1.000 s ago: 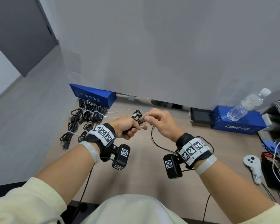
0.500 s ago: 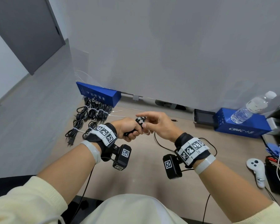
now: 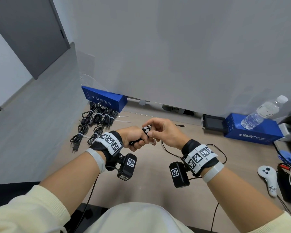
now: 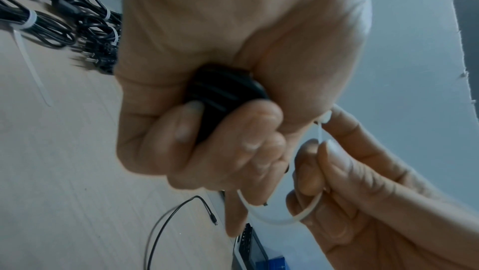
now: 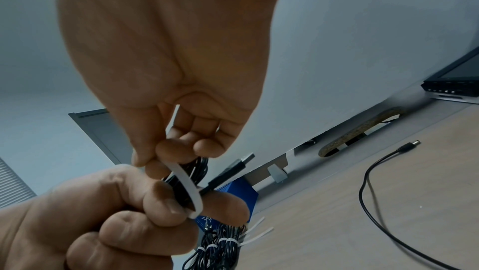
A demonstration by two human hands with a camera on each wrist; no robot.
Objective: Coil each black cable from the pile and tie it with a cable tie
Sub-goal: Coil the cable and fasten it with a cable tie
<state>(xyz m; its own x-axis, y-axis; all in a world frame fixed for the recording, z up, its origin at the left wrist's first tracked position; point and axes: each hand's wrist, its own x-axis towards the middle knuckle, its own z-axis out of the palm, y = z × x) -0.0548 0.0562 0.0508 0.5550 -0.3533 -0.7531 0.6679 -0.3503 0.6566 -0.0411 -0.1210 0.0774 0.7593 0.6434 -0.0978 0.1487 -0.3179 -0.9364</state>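
Note:
My left hand (image 3: 136,138) grips a coiled black cable (image 4: 220,94) in its fist above the desk, the loops showing between palm and fingers. A white cable tie (image 5: 187,186) loops around the coil (image 5: 199,165). My right hand (image 3: 160,132) pinches the tie (image 4: 320,131) between thumb and fingertips, close against the left fist. The tie's slack bends in a curve under the fingers (image 4: 279,218). The cable's USB plug (image 5: 233,170) sticks out of the coil. One loose black cable (image 3: 166,149) trails on the desk below the hands.
Several tied cable bundles (image 3: 97,118) lie at the back left beside a blue box (image 3: 106,100), with spare white ties (image 3: 123,119). Another blue box (image 3: 252,130) with a water bottle (image 3: 262,113), a small screen (image 3: 212,123) and a white controller (image 3: 268,177) sit at the right.
My right hand has shifted along the tie and closed in on the left fist, and the coil now sits deeper in the left hand. The view has tilted upward.

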